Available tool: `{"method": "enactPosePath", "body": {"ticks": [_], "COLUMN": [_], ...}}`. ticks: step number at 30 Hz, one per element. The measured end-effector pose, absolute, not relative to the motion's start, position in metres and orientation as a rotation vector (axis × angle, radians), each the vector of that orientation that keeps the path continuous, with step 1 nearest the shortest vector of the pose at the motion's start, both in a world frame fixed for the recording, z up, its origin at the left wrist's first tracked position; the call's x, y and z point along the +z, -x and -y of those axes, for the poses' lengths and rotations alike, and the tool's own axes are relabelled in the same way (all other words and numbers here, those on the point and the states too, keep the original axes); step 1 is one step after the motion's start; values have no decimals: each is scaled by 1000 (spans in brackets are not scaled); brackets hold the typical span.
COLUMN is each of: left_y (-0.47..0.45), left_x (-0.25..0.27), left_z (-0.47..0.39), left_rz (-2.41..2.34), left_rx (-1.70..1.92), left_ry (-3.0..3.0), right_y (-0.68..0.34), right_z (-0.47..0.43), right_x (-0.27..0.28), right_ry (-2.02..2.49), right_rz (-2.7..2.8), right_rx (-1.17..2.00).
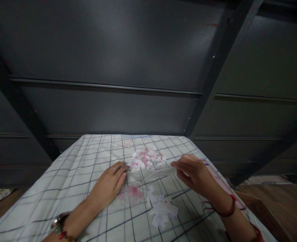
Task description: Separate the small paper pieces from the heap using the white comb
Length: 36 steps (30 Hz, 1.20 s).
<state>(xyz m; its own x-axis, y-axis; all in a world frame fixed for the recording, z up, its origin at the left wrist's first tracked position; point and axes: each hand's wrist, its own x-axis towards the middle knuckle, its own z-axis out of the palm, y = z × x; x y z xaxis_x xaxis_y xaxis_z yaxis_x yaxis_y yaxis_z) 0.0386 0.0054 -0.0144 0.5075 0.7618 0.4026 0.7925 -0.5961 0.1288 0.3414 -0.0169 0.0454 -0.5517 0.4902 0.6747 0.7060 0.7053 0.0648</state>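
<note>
Left of the pink-stained white paper-scrap pile (146, 158), the flat, open left hand (111, 181) seemingly steadies a thin white sheet (159, 173); rightward, the right hand (193, 173) curls, hold unclear.

Place: an indoor room, home or workshop unclear
Wall (118, 112): dark panels (108, 47), straight bars (108, 86)
Desk (62, 181): draped in checked cloth (98, 149)
Floor (291, 201): brown, wood-like

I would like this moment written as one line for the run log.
left hand: palm down, beside pink-marked scraps | right hand: fingers curled, opposite side, grip unclear | nearer: mostly white scraps on checked tablecloth
</note>
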Motion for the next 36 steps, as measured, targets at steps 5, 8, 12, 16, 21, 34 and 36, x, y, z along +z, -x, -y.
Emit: {"method": "enactPosePath", "body": {"ticks": [5, 8, 12, 16, 21, 34, 36], "left_y": [-39, -39, -38, -37, -37, -35, -34], "left_x": [-12, -11, -13, -15, -15, -16, -18], "left_z": [-4, -4, -5, -6, -6, -6, -6], "left_rz": [1467, 1488, 1510, 1516, 1510, 1450, 1439], "left_rx": [-619, -620, -615, -597, -582, -544, -531], "left_ry": [2682, 2681, 2657, 2648, 2642, 2614, 2596], "right_y": [-348, -346, -343, -343, -340, -354, -357], "right_z": [18, 19, 20, 22, 26, 15, 12], "right_x": [49, 49, 50, 53, 58, 48, 45], "right_ry": [863, 806, 795, 753, 720, 1030, 1110], "right_rz": [2232, 2237, 2268, 2247, 2294, 2086, 2102], "right_rx": [-364, -357, -317, -291, -248, -643, -729]}}
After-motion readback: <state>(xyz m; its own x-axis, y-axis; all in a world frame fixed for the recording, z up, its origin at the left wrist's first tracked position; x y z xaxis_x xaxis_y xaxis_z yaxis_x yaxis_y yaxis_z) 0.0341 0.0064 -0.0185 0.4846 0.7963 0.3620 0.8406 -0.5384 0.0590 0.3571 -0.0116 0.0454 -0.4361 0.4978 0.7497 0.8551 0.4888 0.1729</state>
